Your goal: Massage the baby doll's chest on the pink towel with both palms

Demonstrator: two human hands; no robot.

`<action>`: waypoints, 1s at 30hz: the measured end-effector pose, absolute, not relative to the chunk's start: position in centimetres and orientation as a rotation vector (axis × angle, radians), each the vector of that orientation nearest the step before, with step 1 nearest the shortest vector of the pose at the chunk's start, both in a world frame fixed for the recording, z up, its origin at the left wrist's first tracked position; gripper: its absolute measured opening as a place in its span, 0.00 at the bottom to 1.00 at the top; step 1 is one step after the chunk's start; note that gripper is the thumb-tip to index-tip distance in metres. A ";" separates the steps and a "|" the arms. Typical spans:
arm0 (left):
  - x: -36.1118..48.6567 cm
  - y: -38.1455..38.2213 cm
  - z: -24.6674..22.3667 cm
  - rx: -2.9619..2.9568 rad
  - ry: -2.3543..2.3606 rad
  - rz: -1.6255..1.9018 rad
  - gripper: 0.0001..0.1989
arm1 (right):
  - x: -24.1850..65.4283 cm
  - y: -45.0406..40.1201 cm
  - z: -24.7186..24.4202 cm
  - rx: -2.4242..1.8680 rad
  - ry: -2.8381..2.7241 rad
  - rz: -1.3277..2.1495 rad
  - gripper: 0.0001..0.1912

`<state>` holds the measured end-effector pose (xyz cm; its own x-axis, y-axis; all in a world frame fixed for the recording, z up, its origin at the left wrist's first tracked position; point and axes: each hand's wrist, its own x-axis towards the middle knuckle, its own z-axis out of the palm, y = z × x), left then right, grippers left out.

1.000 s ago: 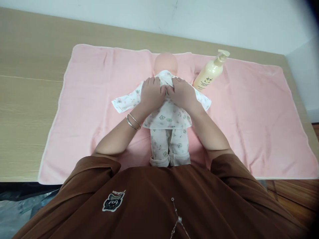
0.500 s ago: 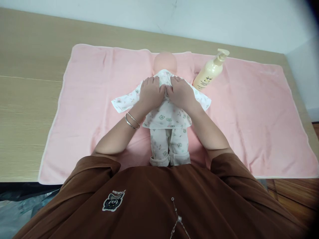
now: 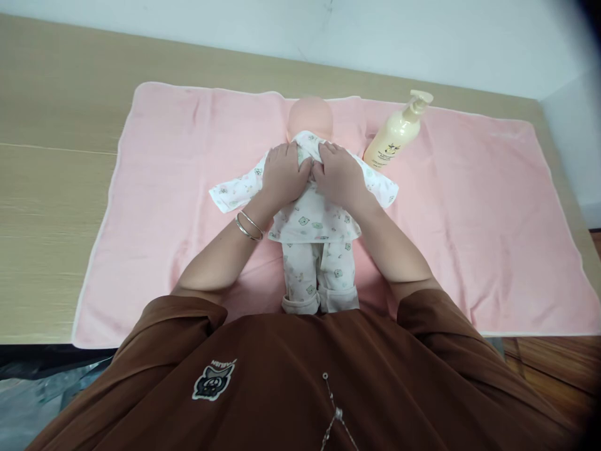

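Observation:
A bald baby doll (image 3: 310,116) lies lengthwise in front of me, head away from me, with no face showing. It wears a white printed shirt (image 3: 312,219) with its sleeves spread out, and matching trousers (image 3: 300,272). My left hand (image 3: 286,174) rests on the left side of the upper shirt, fingers stretched forward. On the right side my right hand (image 3: 342,175) lies the same way, also open. Both thumbs point inward and nearly meet at the middle. The cloth between the hands is creased. The doll's own hands are hidden.
A pink blanket (image 3: 159,188) lies under the doll on a wooden table (image 3: 51,188). A pale yellow pump bottle (image 3: 394,138) stands tilted in view, right of the doll's head. Behind the table rises a white wall (image 3: 422,50).
Both hands have shifted very slightly on the shirt, and the cloth near the collar looks a little more creased. The doll and bottle stay in place.

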<state>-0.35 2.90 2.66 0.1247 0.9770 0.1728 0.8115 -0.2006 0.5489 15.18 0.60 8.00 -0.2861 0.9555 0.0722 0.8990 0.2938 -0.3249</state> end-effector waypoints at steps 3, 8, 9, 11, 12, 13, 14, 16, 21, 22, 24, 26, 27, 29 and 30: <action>-0.1 2.6 2.5 2.091 1.745 0.745 0.29 | 15.7 1.5 8.1 -1.750 -2.292 0.370 0.21; 0.0 2.1 3.3 2.081 1.764 0.727 0.29 | 15.8 1.5 7.8 -1.767 -2.283 0.329 0.22; 0.0 2.1 3.5 2.072 1.765 0.718 0.29 | 15.8 1.5 7.8 -1.766 -2.282 0.321 0.22; 0.0 2.0 3.6 2.058 1.764 0.724 0.30 | 15.8 1.5 7.6 -1.762 -2.281 0.318 0.21; 0.0 1.9 3.6 2.054 1.764 0.736 0.30 | 15.8 1.5 7.6 -1.761 -2.280 0.324 0.21; 0.0 1.9 3.6 2.054 1.765 0.749 0.30 | 15.9 1.6 7.5 -1.762 -2.278 0.330 0.20; 0.0 1.9 3.6 2.056 1.766 0.757 0.29 | 15.9 1.7 7.5 -1.762 -2.274 0.332 0.20; 0.0 1.9 3.6 2.065 1.767 0.755 0.29 | 16.1 1.8 7.4 -1.759 -2.268 0.328 0.20; 0.1 1.8 3.7 2.084 1.778 0.728 0.28 | 16.1 1.7 7.6 -1.775 -2.235 0.319 0.20; 0.2 1.8 3.8 2.085 1.788 0.731 0.27 | 16.1 1.7 7.7 -1.778 -2.235 0.318 0.20; 0.3 1.7 3.9 2.086 1.810 0.726 0.27 | 16.1 1.6 7.8 -1.782 -2.238 0.320 0.20; 0.4 1.6 4.0 2.083 1.822 0.702 0.27 | 16.1 1.6 7.8 -1.786 -2.230 0.323 0.21; 0.4 1.6 4.1 2.083 1.822 0.689 0.27 | 16.1 1.5 7.8 -1.786 -2.222 0.323 0.22; 0.3 1.6 4.3 2.087 1.811 0.676 0.27 | 16.1 1.6 7.6 -1.779 -2.203 0.319 0.22; 0.3 1.5 4.3 2.090 1.803 0.676 0.27 | 16.1 1.6 7.6 -1.774 -2.195 0.317 0.23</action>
<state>0.30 1.54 4.34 0.1018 0.9826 0.1550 0.8422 -0.1681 0.5123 16.12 1.57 7.56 -0.1920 0.9770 0.0932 0.9108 0.2127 -0.3538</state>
